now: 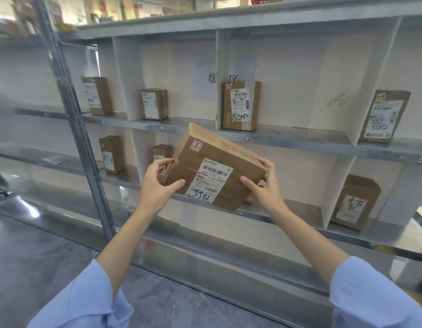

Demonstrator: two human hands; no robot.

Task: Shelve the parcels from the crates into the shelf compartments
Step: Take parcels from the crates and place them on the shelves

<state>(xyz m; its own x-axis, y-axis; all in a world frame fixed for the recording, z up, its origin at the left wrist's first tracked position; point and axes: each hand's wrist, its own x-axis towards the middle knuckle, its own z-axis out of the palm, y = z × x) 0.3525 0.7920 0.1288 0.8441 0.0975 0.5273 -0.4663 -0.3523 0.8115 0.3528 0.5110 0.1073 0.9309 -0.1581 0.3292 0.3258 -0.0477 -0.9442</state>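
Observation:
A brown cardboard parcel (pixel 214 162) with a white label marked 3324 is held tilted in front of the lower shelf row. My left hand (pixel 157 183) grips its left end, fingers behind and thumb on the front. My right hand (pixel 264 183) grips its right end the same way. The parcel's lower edge hangs at the lip of the lower metal shelf (pixel 288 215), before the wide middle compartment. A small parcel (pixel 161 153) stands partly hidden behind the held one.
Upright parcels stand in other compartments: upper row (pixel 97 95), (pixel 154 104), (pixel 242 105), (pixel 384 116); lower row (pixel 111 153), (pixel 355 202). White dividers (pixel 337 188) separate compartments. A grey upright post (pixel 72 110) stands at left. No crates in view.

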